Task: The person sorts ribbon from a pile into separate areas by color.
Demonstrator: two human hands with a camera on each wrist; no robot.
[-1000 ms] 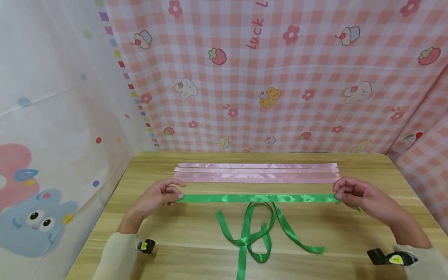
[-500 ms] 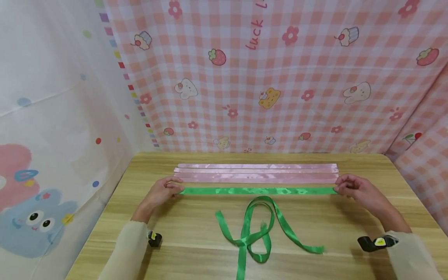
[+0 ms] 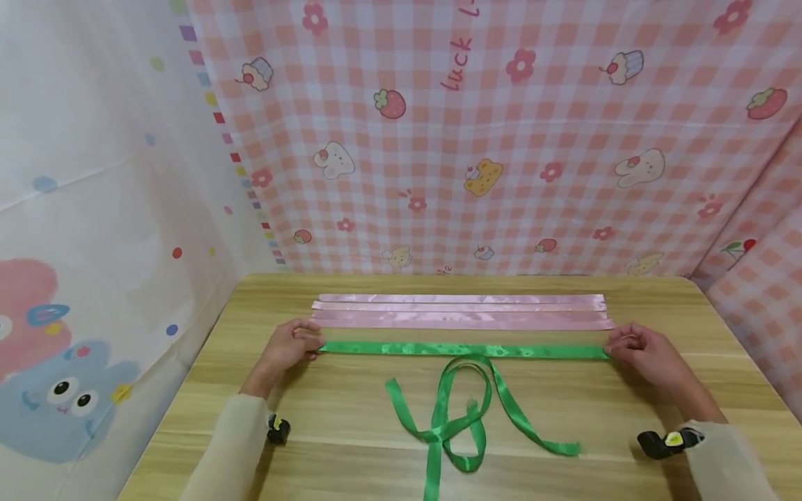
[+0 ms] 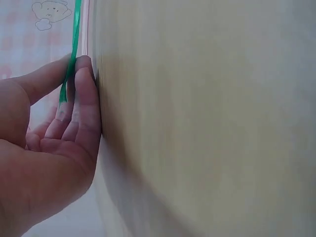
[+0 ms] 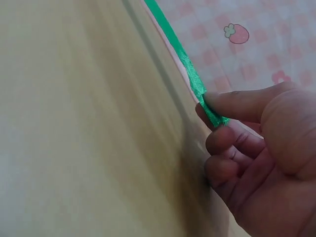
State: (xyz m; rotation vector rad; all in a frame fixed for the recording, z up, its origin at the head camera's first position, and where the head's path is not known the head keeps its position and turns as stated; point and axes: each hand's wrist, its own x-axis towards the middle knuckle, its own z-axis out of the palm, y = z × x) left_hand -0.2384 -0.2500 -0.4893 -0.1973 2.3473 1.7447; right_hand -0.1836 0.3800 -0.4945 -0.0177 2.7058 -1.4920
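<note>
Basically a two-ended pinch: left hand point(image 3: 289, 344) clamped on the left tip of the green ribbon point(image 3: 464, 350), thumb over curled fingers point(image 4: 81, 106), ribbon edge caught between them in the left wrist view. Right hand point(image 3: 642, 350) clamped on the opposite tip, thumb pressing the satin down onto the index finger point(image 5: 232, 101) in the right wrist view. Held at both ends most likely to pull the strip taut and flat, judging by the straight, uncurled run between the hands. Sits low on the wooden table point(image 3: 702, 327), just in front of the pink ribbons point(image 3: 460, 311) and parallel to them, narrow gap showing, not overlapping. Probably lined up against that pink row for matching length and spacing, ends roughly level with the pink ends. Long axis left to right across the table, one tip toward each hand, flat face up. Nearer the person, a loose green ribbon tangle point(image 3: 460, 410), looped and untouched, well apart from both hands. Checked pink cloth point(image 3: 501, 139) behind.
</note>
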